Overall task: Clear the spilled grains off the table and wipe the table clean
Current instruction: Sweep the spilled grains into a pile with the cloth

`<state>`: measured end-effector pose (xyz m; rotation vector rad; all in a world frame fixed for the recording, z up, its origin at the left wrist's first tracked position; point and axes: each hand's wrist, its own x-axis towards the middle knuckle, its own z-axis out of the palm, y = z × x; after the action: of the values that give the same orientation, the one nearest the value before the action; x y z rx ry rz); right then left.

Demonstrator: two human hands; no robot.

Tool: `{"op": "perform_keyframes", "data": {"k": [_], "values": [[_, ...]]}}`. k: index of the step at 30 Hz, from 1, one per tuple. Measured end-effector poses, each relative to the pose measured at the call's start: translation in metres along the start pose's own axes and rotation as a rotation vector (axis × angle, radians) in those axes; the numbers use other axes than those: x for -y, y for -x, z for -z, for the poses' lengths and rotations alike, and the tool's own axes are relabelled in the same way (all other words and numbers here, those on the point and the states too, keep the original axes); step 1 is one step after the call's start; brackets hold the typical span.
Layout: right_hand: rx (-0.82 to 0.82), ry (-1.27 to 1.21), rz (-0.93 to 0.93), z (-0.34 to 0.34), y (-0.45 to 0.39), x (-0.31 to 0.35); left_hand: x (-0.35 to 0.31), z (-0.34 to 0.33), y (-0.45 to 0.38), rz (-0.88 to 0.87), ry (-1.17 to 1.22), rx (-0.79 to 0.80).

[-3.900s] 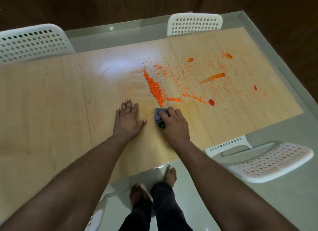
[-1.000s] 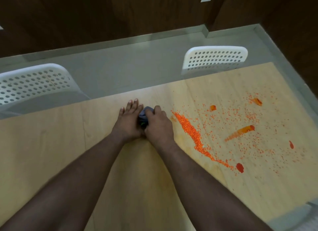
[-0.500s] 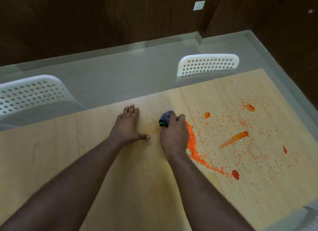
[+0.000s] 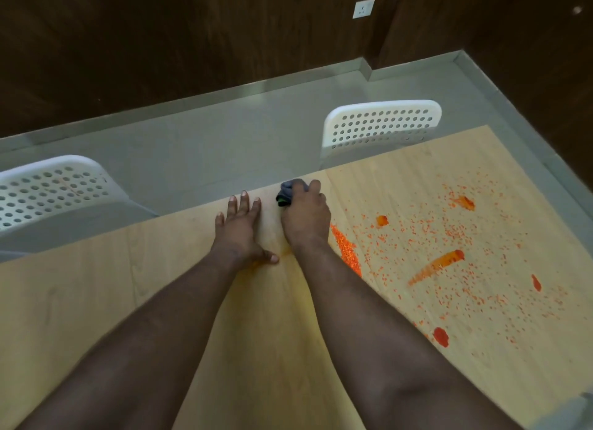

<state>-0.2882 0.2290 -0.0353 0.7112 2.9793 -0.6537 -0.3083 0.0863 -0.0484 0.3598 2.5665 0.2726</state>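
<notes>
Your right hand (image 4: 306, 219) grips a dark grey cloth (image 4: 288, 190), fingers curled over it, and presses it to the table (image 4: 96, 288) right at the far edge. Half a second ago that grip sat nearer you, beside the head of the grain ridge — it has since travelled away from you, and the cloth now bunches out past your fingertips. Your left hand (image 4: 242, 234) lies flat just left of the grip, fingers straight and spread, thumb out toward you; it holds nothing and has kept its place on the wood.

Right of the grip and nearer you, the dense ridge of orange grains (image 4: 345, 251) runs alongside your right wrist. Further right — well apart from the cloth — loose grains and several orange-red smears (image 4: 438, 264) remain scattered as before. A faint yellowish stain marks the wood between your two wrists.

Beyond the grip, one white perforated chair (image 4: 382, 125) stands at the far edge; another (image 4: 54, 192) is well to the left.
</notes>
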Motion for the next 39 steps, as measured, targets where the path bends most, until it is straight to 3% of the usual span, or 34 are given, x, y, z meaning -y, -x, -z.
{"op": "perform_keyframes", "data": {"k": [8,13,20,31,35,39], "values": [[-0.137,-0.092,-0.385,0.014,0.02,-0.05,0.008,-0.009,-0.004,-0.015,-0.003,-0.016],[-0.228,-0.172,-0.339,0.019,0.036,-0.035,0.005,-0.008,-0.002,-0.019,-0.021,-0.028],[-0.078,-0.155,-0.248,0.005,0.04,-0.01,-0.015,-0.021,0.013,-0.177,-0.057,-0.021],[-0.248,-0.172,-0.587,0.04,0.066,-0.112,-0.024,-0.027,0.028,-0.167,-0.073,-0.02],[-0.285,-0.192,-0.458,0.054,0.082,-0.108,-0.028,-0.036,0.04,-0.188,-0.048,-0.031],[-0.113,-0.236,-0.225,0.045,0.101,-0.062,-0.022,-0.048,0.051,-0.254,0.007,0.036]]}}
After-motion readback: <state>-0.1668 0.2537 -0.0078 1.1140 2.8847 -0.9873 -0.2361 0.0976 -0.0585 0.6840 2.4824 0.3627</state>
